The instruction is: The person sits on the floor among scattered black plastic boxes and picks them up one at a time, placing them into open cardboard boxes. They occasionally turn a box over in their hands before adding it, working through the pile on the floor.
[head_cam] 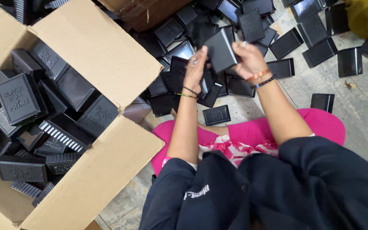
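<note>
An open cardboard carton [103, 55] of black boxes sits beside flat black pieces [320, 51] strewn on the floor.

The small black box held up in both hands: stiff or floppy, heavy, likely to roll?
The small black rectangular box probably stays stiff: its flat faces and straight edges hold shape between the left hand and right hand. It seems light, pinched by fingertips only. Flat sides suggest it would slide, not roll.

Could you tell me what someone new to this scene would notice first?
Probably the two hands, left hand and right hand, holding one small black box between them at top centre. Next comes the big cardboard carton on the left, full of similar black boxes, and the heap of flat black pieces strewn over the floor beyond the hands.
</note>
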